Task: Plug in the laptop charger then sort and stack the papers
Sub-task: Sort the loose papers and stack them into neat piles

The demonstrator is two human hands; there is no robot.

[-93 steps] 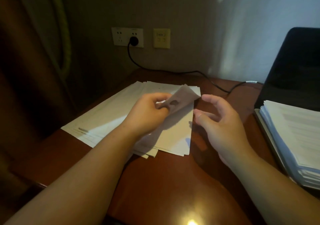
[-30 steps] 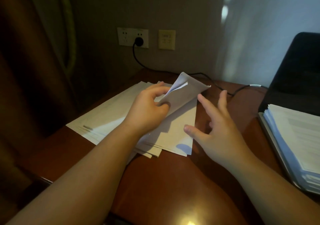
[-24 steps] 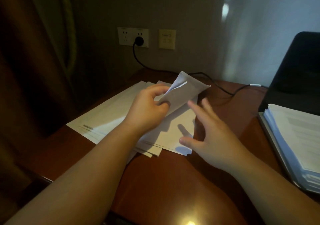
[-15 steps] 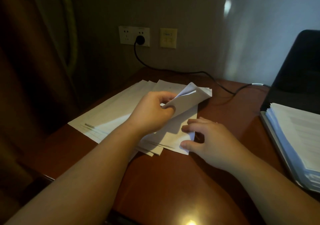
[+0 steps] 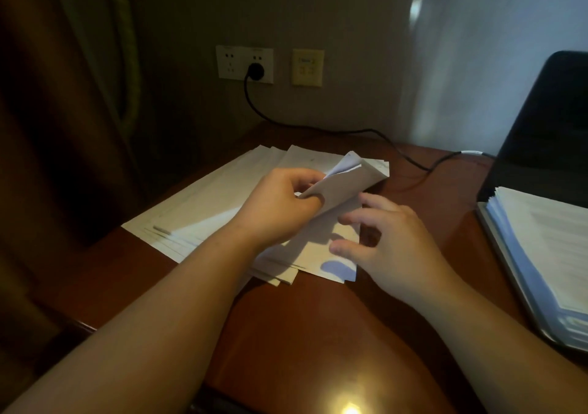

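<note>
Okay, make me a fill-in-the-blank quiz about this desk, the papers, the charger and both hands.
1. The black plug sits in the wall ____.
2. The ____ hand pinches the folded-up sheets.
3. The thick paper stack lies at the desk's ____ side.
4. The right hand rests at the ____ edge of the spread papers.

Missing words: socket; left; right; right

I'm looking at a dim room with a glossy reddish-brown wooden desk, a white wall socket plate and a heavy brown curtain: likely a hotel room or home study.
</note>
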